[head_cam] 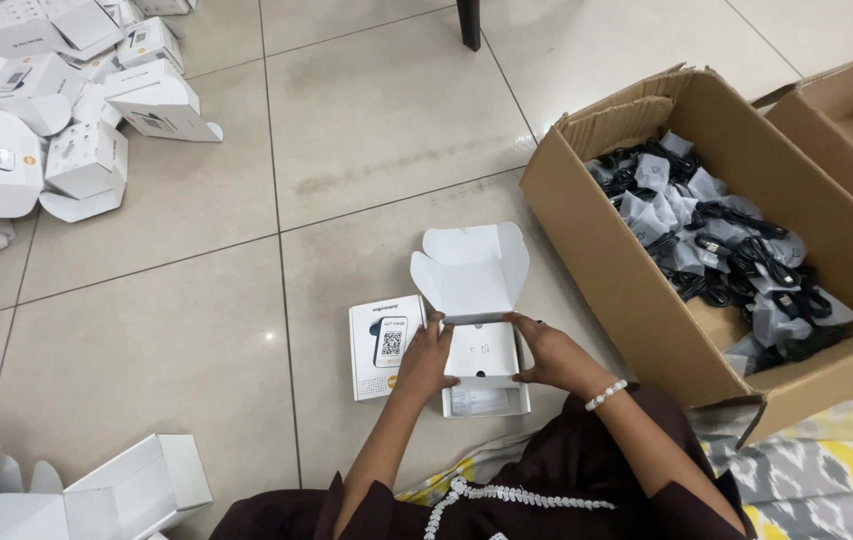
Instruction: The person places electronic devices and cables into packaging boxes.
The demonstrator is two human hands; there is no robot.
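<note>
A small white cardboard box [484, 372] sits on the tiled floor in front of me with its lid [471, 270] folded up and back. My left hand [425, 357] grips the box's left side. My right hand [552, 355], with a white bead bracelet at the wrist, holds the right side. Inside the box a white insert with a dark spot shows. A flat white card sleeve [371, 347] printed with a device picture lies just left of my left hand.
A large brown carton [607, 240] of bagged black cables [717, 245] stands at right, a second carton [847, 110] behind it. Several white boxes [67, 110] are piled at upper left, more [97, 495] at lower left. A dark furniture leg [469, 25] stands at top.
</note>
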